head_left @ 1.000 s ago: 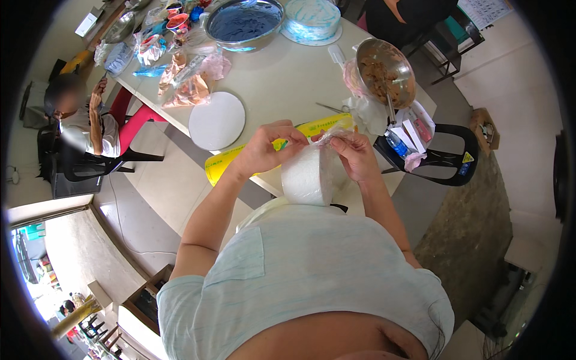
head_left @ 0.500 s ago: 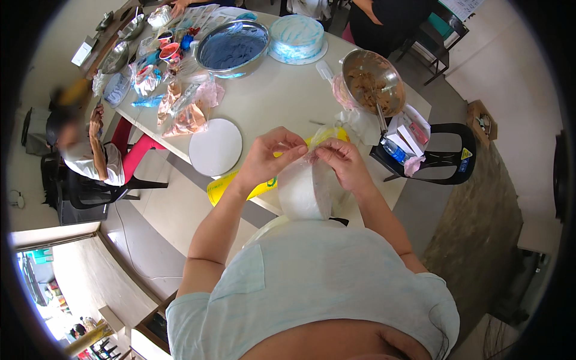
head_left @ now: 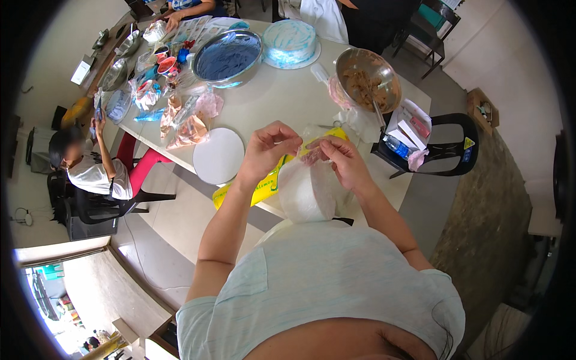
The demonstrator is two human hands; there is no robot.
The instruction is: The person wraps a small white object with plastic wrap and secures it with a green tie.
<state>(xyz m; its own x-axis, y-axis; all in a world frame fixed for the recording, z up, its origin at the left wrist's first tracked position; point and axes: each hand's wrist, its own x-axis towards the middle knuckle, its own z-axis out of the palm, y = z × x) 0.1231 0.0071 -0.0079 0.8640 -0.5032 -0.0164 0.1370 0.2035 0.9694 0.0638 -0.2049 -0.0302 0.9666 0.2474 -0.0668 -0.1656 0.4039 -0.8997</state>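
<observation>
Two bare hands work a clear film point(head_left: 310, 157) at the top of a white roll point(head_left: 302, 197), which sits upright, or nearly so, close against the wearer's shirt point(head_left: 354, 258); its foot is hidden from us, so we cannot tell what bears it. Taking the roll as the middle of the dial, we find the left hand point(head_left: 268, 151) near eleven o'clock, its thumb and forefinger closed, apparently on the film's edge. The right hand point(head_left: 343, 159), between one and two, pinches the film between thumb and fingers.

A yellow tube point(head_left: 245, 194) lies behind, running from nine to one o'clock across the surface point(head_left: 282, 102); a white disc point(head_left: 218, 156) rests at ten.

We judge the wound roll firm, smooth and fairly weighty, best steadied with a palm around its side. The film looks thin, limp and nearly weightless: likely slick, quick to cling to itself, easily creased or stretched. We would hold it by the free edge, at two points just beside each other, with light fingertips rather than a fist.
</observation>
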